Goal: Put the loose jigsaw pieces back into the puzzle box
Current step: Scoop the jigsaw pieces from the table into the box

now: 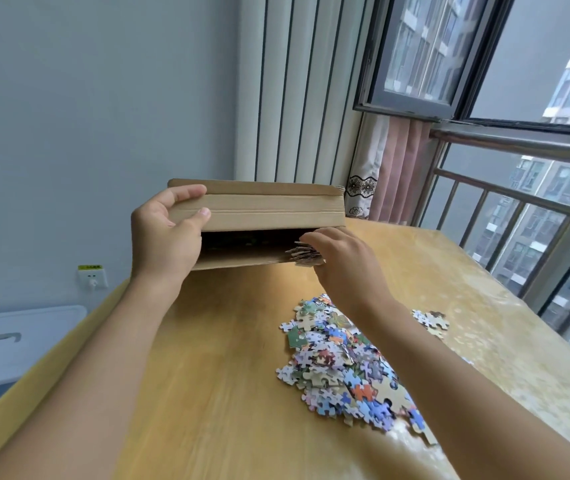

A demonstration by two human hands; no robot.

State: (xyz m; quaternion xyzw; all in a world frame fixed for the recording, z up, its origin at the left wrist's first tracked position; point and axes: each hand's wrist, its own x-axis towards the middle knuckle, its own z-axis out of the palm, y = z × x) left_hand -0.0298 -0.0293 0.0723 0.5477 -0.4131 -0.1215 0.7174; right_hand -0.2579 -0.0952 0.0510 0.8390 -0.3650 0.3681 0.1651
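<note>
A brown cardboard puzzle box (269, 206) is held above the wooden table (207, 358), tilted with its dark opening facing me. My left hand (165, 233) grips the box's left end, thumb on the front flap. My right hand (342, 261) is at the opening's right side, fingers closed on a bunch of jigsaw pieces (306, 254) at the lower lip. A heap of colourful loose pieces (342, 368) lies on the table below my right forearm. A small joined cluster of pieces (430, 322) lies to the right of it.
A railing (518, 202) and an open window (432, 57) run along the table's right side, with a curtain (390, 174) at the far corner. A wall socket (93, 277) and a white bin lid (17, 344) are off the table's left edge.
</note>
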